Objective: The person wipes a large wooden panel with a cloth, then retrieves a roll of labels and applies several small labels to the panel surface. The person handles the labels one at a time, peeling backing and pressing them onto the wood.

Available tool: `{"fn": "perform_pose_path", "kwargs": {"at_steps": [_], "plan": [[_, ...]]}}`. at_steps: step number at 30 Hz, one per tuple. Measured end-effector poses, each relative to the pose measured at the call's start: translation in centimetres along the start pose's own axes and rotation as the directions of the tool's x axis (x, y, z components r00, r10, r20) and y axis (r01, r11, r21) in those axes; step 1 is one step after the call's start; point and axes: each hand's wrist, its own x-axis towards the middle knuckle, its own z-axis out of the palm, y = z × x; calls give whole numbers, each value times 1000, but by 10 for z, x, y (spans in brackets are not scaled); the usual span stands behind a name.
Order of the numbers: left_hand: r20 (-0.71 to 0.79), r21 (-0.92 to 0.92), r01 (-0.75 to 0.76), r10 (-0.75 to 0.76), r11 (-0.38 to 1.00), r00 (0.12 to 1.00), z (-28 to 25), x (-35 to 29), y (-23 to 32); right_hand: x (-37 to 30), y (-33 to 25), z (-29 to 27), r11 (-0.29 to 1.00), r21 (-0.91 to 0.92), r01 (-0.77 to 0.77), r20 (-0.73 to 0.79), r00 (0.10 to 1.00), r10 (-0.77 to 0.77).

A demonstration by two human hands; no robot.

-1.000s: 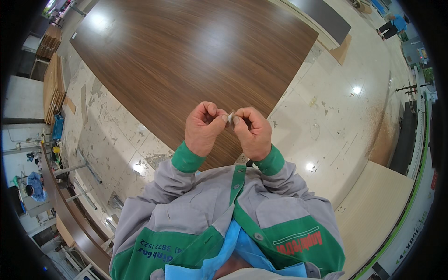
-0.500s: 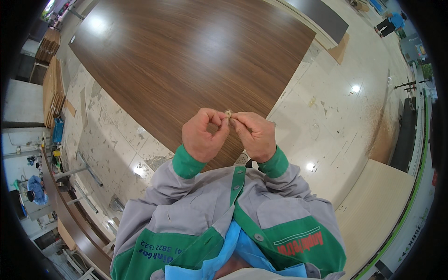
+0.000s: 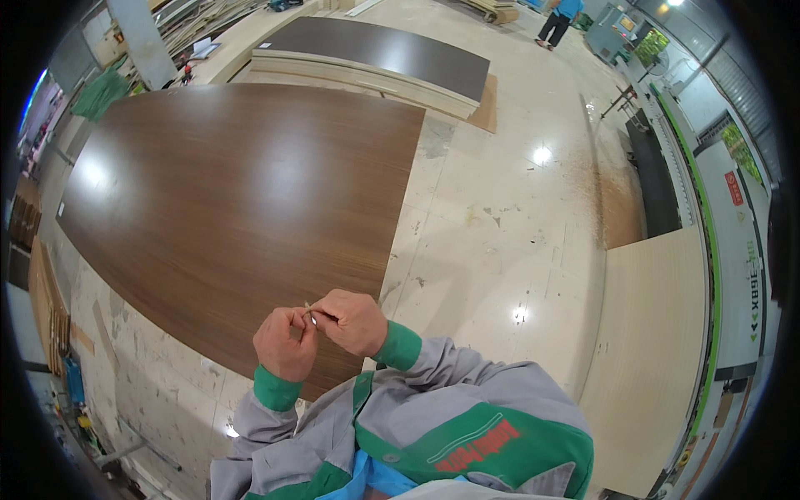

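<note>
Held up over the near edge of a dark brown wood-grain board [image 3: 250, 200], my two hands meet at the fingertips. Between them is a small yellowish-tan piece [image 3: 308, 309], too small to name. My left hand [image 3: 285, 343] pinches it from the left with thumb and forefinger. From the right, my right hand [image 3: 354, 321] pinches the same piece, its fingers closed. Most of the piece is hidden behind the fingertips. Grey sleeves with green cuffs cover both wrists.
Beyond the board lies a stack of dark-topped panels [image 3: 375, 54]. A pale panel [image 3: 654, 333] rests beside a long white and green machine [image 3: 746, 275] on the right. A person in a blue shirt [image 3: 562, 17] stands far back. Sawdust [image 3: 621, 204] covers floor near the machine.
The view has swung up and to the right, so more of the machine and far floor shows. My hands stay together on the small piece, with the right hand turned further over it.
</note>
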Motion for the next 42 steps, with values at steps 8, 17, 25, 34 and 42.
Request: {"fn": "perform_pose_path", "kwargs": {"at_steps": [8, 17, 25, 34, 42], "plan": [[7, -41, -3, 4, 999, 1000, 6, -1, -6, 0, 1, -1, 984, 129, -124, -33, 991, 129], [-12, -215, 118, -123, 970, 992, 3, -9, -11, 2, -5, -11, 976, 168, -141, 94, 988, 126], [-19, -101, -27, 25, 995, 1000, -3, -10, -8, -1, -10, 0, 958, 185, -221, 61, 975, 213], [-23, -157, 101, -106, 982, 994, -1, -11, -7, 1, -5, -7, 986, 119, -120, 113, 988, 107], [15, -111, 30, -29, 993, 999, -3, -11, -11, -1, -9, -5, 966, 159, -205, 105, 976, 190]]}}
